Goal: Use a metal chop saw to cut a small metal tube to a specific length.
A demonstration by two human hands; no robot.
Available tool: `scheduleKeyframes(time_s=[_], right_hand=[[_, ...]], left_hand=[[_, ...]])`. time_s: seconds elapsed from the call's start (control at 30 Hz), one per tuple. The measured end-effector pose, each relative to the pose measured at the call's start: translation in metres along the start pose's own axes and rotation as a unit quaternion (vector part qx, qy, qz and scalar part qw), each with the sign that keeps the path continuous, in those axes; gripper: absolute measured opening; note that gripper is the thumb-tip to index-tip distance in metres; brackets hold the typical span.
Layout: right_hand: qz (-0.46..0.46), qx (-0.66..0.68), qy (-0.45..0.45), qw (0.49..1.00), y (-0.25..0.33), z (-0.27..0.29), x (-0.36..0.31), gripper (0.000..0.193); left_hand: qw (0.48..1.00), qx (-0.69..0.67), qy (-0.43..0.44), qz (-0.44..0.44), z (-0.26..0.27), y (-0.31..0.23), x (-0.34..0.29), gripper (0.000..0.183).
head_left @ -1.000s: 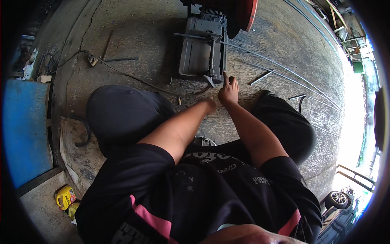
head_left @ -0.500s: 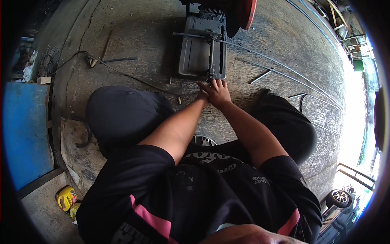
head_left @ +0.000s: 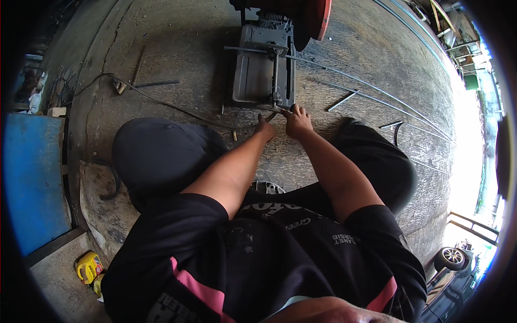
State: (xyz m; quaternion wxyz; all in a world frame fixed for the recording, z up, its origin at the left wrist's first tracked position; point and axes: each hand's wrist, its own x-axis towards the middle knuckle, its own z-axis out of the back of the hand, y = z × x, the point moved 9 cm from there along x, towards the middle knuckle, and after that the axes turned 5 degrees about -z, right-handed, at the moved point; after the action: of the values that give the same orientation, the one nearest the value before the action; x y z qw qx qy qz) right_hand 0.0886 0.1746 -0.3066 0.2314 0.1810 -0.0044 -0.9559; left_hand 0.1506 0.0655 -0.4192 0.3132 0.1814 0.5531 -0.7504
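A floor-standing cut-off saw stands ahead of me, with a dark metal base [head_left: 250, 81] and a red blade guard [head_left: 321, 19]. Along the base's right side runs the vise screw [head_left: 276, 78]. Its handle [head_left: 277, 109] is at the near end, between my hands. My right hand [head_left: 299, 124] has its fingers curled at that handle, thumb side toward it. Just left of it, my left hand [head_left: 265, 130] is close to the handle's other side; most of its fingers are hidden. A long thin metal rod [head_left: 344, 72] lies across the base under the vise and runs off to the right.
Several metal rods [head_left: 398, 110] lie on the concrete floor at right, with a short piece [head_left: 341, 101] near them. A cable [head_left: 161, 98] crosses the floor at left. My bent knees flank the saw's near side. A blue panel [head_left: 35, 177] and a yellow container [head_left: 89, 267] are far left.
My hands, earlier together at the vise handle, have come apart: the left a little leftward and down, the right slightly rightward. The whole view has shifted slightly.
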Motion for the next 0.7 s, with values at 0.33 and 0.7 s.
scheduleKeyframes(time_s=[0.33,0.7], right_hand=[[-0.054,-0.002,0.065,0.996,0.012,-0.032,0.006,0.061],[-0.016,0.151,0.172,0.973,0.006,-0.09,0.048,0.062]], left_hand=[[0.799,-0.599,-0.032,0.033,0.002,0.009,0.036,0.011],[0.929,-0.335,-0.12,-0.097,0.041,-0.013,0.018,0.026]])
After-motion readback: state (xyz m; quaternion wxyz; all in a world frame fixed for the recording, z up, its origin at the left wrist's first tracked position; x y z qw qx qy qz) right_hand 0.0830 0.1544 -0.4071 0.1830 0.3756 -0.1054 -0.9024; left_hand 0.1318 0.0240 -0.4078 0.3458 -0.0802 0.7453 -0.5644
